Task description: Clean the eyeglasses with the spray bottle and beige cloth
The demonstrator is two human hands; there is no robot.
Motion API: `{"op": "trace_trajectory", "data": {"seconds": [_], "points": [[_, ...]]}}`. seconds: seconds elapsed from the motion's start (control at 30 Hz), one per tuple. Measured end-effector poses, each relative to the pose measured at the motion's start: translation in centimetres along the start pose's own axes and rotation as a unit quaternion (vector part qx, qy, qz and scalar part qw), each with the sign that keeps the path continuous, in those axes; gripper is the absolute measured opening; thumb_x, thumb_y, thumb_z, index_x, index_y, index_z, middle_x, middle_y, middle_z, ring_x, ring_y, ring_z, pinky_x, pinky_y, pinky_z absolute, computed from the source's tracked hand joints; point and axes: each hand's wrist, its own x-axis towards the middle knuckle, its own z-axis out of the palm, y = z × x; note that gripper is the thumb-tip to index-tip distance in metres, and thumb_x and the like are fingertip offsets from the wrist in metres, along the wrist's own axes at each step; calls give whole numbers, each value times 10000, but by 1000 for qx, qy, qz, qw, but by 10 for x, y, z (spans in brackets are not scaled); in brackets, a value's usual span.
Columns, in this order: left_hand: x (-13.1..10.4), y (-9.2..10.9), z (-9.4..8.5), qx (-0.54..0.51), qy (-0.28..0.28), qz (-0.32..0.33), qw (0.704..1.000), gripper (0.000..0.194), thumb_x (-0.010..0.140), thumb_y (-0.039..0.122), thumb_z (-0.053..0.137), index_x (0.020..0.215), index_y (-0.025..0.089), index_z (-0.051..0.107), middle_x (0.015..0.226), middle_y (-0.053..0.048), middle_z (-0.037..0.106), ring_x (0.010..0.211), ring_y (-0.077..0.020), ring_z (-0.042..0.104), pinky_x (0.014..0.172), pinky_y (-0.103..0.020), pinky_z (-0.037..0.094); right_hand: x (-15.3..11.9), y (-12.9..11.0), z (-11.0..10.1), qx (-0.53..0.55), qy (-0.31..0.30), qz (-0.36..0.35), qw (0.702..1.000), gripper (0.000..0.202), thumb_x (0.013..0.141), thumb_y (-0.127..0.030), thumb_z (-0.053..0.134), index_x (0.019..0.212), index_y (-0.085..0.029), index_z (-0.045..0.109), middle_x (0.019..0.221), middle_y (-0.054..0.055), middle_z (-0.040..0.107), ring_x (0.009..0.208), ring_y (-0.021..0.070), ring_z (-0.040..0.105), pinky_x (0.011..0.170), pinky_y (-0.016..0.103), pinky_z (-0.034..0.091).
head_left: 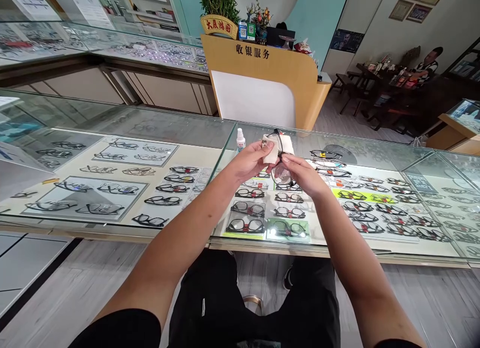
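Note:
Above the glass counter I hold a pair of dark-framed eyeglasses [282,175] between both hands, tilted on end. My left hand [255,158] is closed on a pale cleaning cloth [287,145] with dark print, which is pressed around the upper lens. My right hand [300,172] pinches the frame near its middle, fingers closed. The lower lens hangs below the fingers, with frames in the case showing through it. Just left of my left hand, a small white spray bottle [240,139] stands upright on the glass.
Under the glass counter top [180,119] lie rows of eyeglasses [245,225]. A wooden cash desk [270,63] with plants stands beyond. At the far right a person [427,63] sits by a dark table [386,80].

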Motion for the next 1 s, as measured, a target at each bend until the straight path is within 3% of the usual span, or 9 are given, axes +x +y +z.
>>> {"op": "trace_trajectory", "data": {"seconds": [0.3, 0.43, 0.6, 0.8, 1.0], "points": [[-1, -4, 4, -2, 25, 32, 999, 525, 715, 471, 1017, 948, 181, 646, 659, 30, 642, 498, -104, 557, 455, -259, 396, 2, 10, 2, 59, 40, 42, 997, 381, 864, -618, 843, 911, -241, 827, 963, 41, 786, 912, 210, 697, 929, 348, 557], [-1, -8, 6, 6, 43, 39, 998, 591, 686, 548, 1017, 955, 204, 619, 631, 56, 635, 422, -78, 504, 391, -239, 301, 3, 16, 2, 13, 21, 42, 999, 425, 900, -659, 787, 967, -242, 837, 1010, 51, 786, 951, 221, 690, 946, 358, 554], [2, -15, 7, 22, 68, 52, 996, 587, 770, 708, 906, 903, 231, 591, 517, 71, 560, 343, -84, 431, 362, -247, 224, 3, 11, 6, -39, -9, 22, 999, 439, 952, -673, 723, 973, -253, 850, 1012, 46, 787, 948, 214, 664, 930, 346, 532], [2, -8, 8, 35, 53, 47, 997, 580, 936, 751, 720, 796, 211, 559, 515, 36, 544, 398, -108, 511, 446, -272, 374, 2, 2, 7, 1, -3, 11, 1000, 445, 969, -663, 708, 966, -238, 839, 1026, 65, 784, 931, 218, 674, 905, 351, 547], [-4, 0, 8, 15, -5, 56, 998, 497, 786, 526, 965, 906, 208, 602, 612, 49, 601, 482, -113, 565, 540, -290, 482, 1, -1, 5, 61, 20, 26, 998, 457, 918, -673, 747, 941, -223, 818, 979, 97, 790, 846, 228, 680, 816, 366, 580]]}}
